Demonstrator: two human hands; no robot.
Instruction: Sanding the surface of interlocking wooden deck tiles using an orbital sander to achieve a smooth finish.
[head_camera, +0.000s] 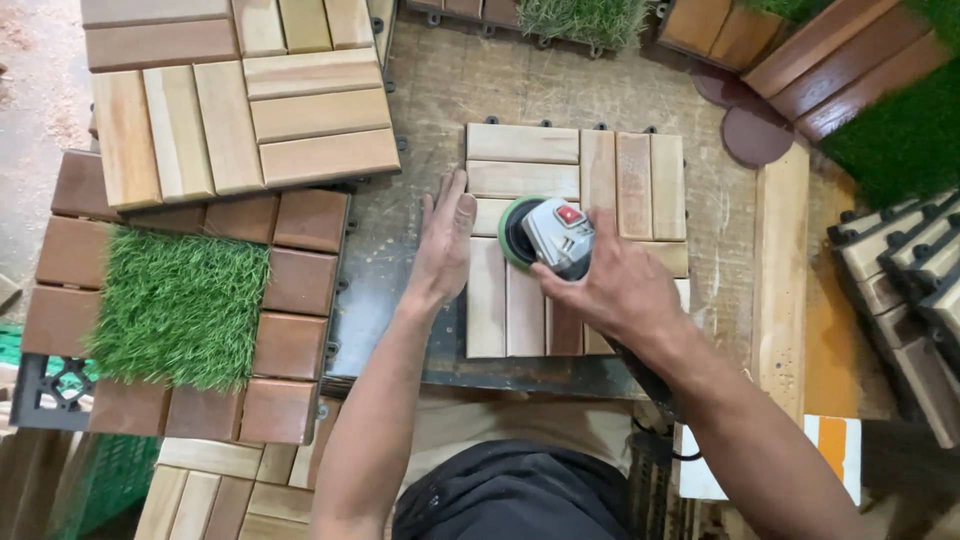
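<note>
A pale wooden slat tile (560, 165) lies flat on the workbench in front of me. My right hand (610, 285) grips a grey orbital sander (555, 235) with a green pad and a red switch, pressed onto the middle of the tile. My left hand (445, 240) lies flat, fingers together, on the tile's left edge and the bench beside it, holding nothing.
A stack of pale slat tiles (240, 100) sits at the upper left over darker brown tiles (290, 300) carrying a green turf square (180, 305). Round sanding discs (755, 135) lie at the upper right, a wooden plank (782, 270) at the right, more tiles (910, 280) at the far right.
</note>
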